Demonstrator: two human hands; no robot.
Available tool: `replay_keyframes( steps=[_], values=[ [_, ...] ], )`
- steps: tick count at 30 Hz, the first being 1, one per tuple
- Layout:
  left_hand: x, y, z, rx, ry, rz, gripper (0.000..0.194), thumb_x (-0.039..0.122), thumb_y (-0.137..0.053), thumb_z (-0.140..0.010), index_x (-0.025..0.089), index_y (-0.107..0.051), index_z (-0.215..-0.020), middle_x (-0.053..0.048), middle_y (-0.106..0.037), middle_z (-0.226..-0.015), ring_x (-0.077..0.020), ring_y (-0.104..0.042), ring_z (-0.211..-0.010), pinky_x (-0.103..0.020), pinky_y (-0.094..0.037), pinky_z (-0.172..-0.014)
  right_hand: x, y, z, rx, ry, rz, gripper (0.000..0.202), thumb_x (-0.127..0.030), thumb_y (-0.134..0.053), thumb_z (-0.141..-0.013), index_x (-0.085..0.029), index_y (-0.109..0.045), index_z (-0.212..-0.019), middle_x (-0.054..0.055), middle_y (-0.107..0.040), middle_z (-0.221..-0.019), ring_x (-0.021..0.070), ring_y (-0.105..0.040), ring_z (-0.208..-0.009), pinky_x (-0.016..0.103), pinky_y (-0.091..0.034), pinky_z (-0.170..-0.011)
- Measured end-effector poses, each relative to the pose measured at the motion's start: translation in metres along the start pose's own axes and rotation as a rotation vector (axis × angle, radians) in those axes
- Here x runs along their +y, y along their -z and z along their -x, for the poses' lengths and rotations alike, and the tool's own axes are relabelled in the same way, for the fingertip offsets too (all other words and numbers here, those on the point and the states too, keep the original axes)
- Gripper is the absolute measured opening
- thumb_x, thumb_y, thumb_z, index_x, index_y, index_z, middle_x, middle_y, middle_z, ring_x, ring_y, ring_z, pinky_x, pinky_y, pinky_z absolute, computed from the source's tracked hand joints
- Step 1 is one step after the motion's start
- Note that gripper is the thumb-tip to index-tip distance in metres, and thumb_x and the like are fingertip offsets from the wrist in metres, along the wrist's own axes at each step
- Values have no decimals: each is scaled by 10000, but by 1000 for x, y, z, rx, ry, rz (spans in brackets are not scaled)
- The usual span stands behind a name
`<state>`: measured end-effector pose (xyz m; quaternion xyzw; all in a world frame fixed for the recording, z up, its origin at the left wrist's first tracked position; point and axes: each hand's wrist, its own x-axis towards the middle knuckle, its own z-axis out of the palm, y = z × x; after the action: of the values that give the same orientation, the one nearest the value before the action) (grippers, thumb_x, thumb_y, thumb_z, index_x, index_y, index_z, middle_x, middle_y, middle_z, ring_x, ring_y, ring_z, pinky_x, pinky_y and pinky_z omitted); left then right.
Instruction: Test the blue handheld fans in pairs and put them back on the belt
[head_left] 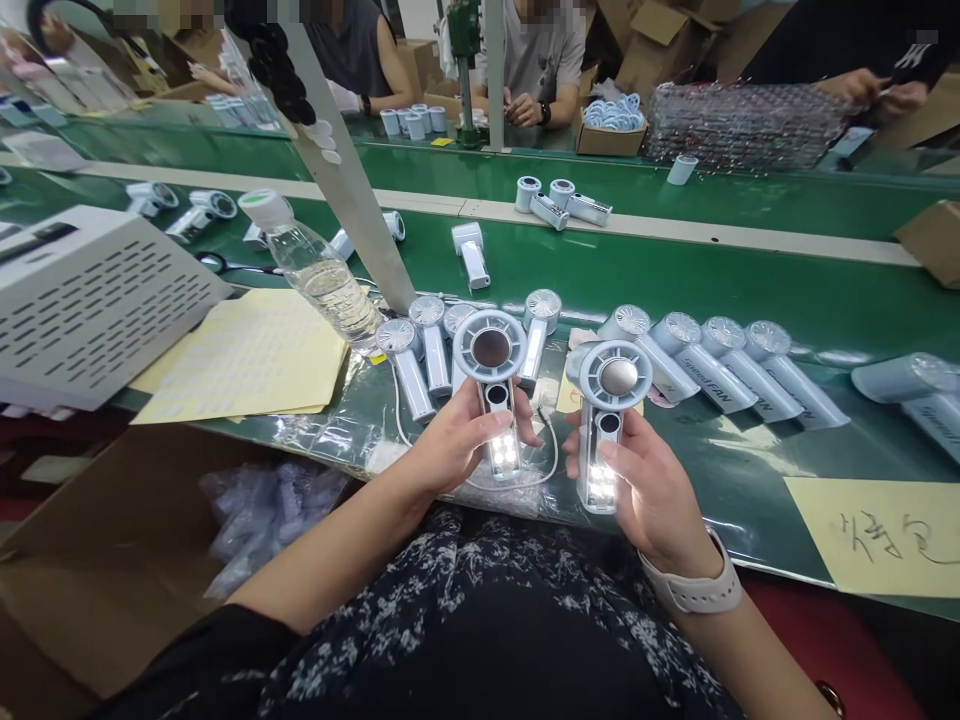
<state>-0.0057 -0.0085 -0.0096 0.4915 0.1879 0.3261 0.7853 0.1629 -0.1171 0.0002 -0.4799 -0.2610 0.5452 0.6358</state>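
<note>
My left hand (466,432) is closed around the handle of a light-blue handheld fan (491,345), its round head upward and the thumb on the shiny handle front. A second handheld fan (616,377) of the same kind is gripped by my right hand (651,482), with the thumb also on its handle front. Both handles show bright white spots low on their fronts. Just beyond my left hand lie several more fans (411,370), and to the right is a row of fans (724,375) lettered on their handles. A white cable (517,487) curves beneath the left fan.
At left stand a water bottle (322,270), yellow sheets (247,350) and a white vented box (105,300). A slanted post (352,190) rises beside the bottle. Other fans (471,255) lie on the green belt. A handwritten yellow sheet (885,535) is at right; co-workers sit opposite.
</note>
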Motion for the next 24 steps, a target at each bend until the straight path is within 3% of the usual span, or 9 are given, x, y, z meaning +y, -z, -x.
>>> replay_keyframes(
  steps=[4, 8, 11, 15, 18, 24],
  values=[
    [2, 2, 1, 37, 24, -134, 272, 300, -667, -834, 178, -525, -1031, -63, -677, -916, -200, -678, -779, -370, -513, -745, 0, 0, 0, 25, -4, -3, 262, -320, -720, -779, -224, -637, -1008, 53, -680, -958, 169, -590, -646, 334, -492, -559],
    [3, -3, 3, 82, 105, -180, 451, 424, -709, -816, 200, -457, -1116, -74, -692, -935, -184, -666, -606, -308, -505, -529, 3, 1, -1, 48, -15, -68, 264, -407, -695, -830, -214, -617, -992, 35, -694, -814, 145, -569, -521, 290, -448, -465],
    [2, -9, 3, 127, 123, -122, 433, 547, -593, -875, 220, -422, -1102, -66, -709, -892, -156, -632, -495, -265, -458, -420, 6, 2, -1, 10, -72, -184, 328, -513, -608, -890, -199, -647, -977, 68, -724, -869, 174, -640, -608, 308, -513, -538],
    [2, -12, 4, 60, 141, -39, 382, 556, -512, -901, 228, -394, -1058, -47, -725, -838, -192, -688, -555, -292, -528, -484, 6, 1, 0, 48, -109, -200, 335, -520, -590, -909, -215, -716, -967, 69, -741, -933, 224, -684, -807, 370, -574, -751],
    [6, -14, 7, 3, 145, -21, 401, 528, -556, -884, 237, -379, -1097, -50, -736, -875, -216, -721, -631, -329, -571, -554, 4, -2, 3, 1, -79, -161, 289, -513, -643, -877, -244, -721, -949, 58, -746, -884, 258, -686, -789, 428, -582, -720],
    [17, -18, 14, -31, 119, 2, 425, 518, -597, -887, 242, -382, -1129, -54, -736, -908, -234, -739, -692, -337, -586, -573, -2, 1, 7, -23, -95, -116, 355, -543, -730, -798, -240, -739, -983, 105, -764, -1038, 321, -712, -853, 521, -589, -758]
  ],
)
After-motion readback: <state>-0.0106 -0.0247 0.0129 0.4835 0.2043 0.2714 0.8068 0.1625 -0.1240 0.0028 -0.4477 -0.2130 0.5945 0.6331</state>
